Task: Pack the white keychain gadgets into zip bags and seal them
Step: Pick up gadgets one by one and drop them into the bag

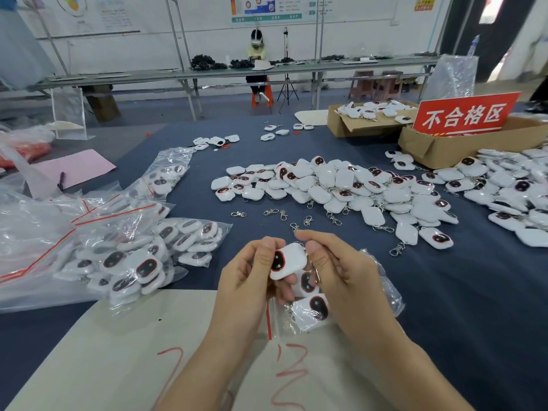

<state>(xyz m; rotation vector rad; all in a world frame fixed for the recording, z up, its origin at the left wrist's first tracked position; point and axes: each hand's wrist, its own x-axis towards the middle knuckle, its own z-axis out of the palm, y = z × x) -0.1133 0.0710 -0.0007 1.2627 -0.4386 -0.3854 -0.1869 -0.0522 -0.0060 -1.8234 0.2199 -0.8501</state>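
Observation:
A white keychain gadget (287, 260) with a black, red-rimmed oval sits between both hands, just above the table's near edge. My left hand (247, 280) grips its left side and also holds a clear zip bag (382, 289) with a red seal strip. My right hand (335, 268) pinches the gadget's upper right corner by the metal clasp. Two more gadgets (314, 307) lie inside the bag below. A big loose pile of gadgets (335, 185) lies on the blue cloth beyond my hands.
Filled zip bags (142, 256) are heaped at the left. Loose metal clasps (278, 215) lie ahead of my hands. Cardboard boxes (444, 143) with a red sign (465, 114) stand at the right rear. A white board (118, 351) with red marks lies under my forearms.

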